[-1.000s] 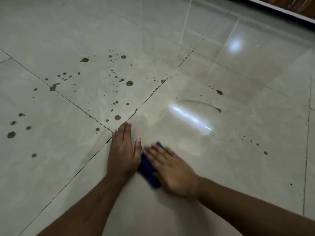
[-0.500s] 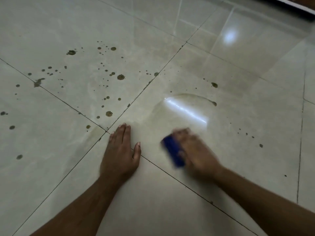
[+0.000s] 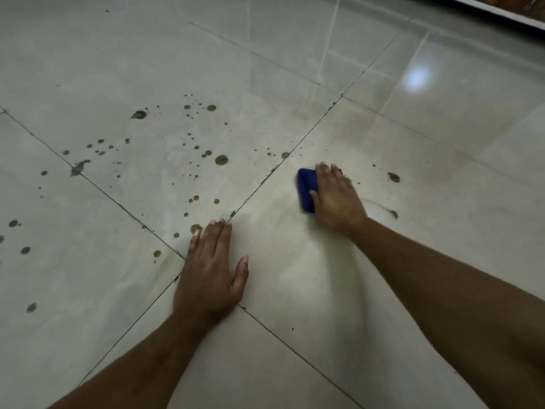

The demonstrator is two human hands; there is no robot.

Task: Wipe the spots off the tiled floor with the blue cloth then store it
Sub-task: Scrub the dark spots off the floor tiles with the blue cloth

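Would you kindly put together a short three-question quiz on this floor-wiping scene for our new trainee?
1. True or false: the left hand grips the blue cloth.
2. Which hand presses the cloth on the tiled floor?
3. Most remaining spots lie: A) left of the cloth, B) right of it, C) behind the arms.

Key: 1. False, it rests flat on the floor. 2. The right hand. 3. A.

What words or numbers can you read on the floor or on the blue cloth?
None. The blue cloth under the right hand is plain, and the tiled floor shows only brown spots and light glare. The left hand rests flat, with no writing near it.
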